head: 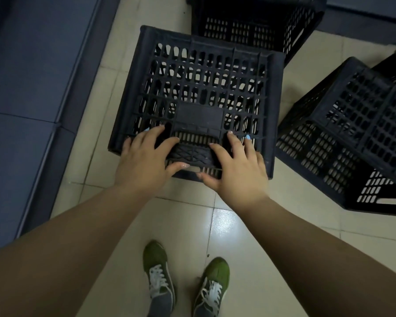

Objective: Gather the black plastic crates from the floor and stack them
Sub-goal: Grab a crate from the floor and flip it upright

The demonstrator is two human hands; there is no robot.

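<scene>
1. Crate [199, 92] lies on the tiled floor [183, 225] dead ahead of the person, at 12 o'clock from the shoes [185, 277], tipped so a slotted wall faces up.

2. Left hand [144, 161] and right hand [236, 168] both rest on its near edge, on either side of the handle panel [197, 145], about equally close; neither has the lead.

3. Fingers of both hands are spread flat over the lattice, thumbs hooked at the near lip; they are apart and pressing, not clamped round anything that I can see.

4. The crate's long axis runs 9 to 3 o'clock, across the person, so the hands sit mid-span on one long side and the bulk of the crate lies beyond the fingertips toward 12.

5. Another crate [256, 21] stands just past it at 12 to 1 o'clock, close to or touching its far corner; I cannot tell which.

6. Tipped crates [352, 133] lie at 2 to 3 o'clock, apart from the one in hand.

7. My judgement: the lift turns on curling the fingers into the handle slot and pulling toward 6.
</scene>
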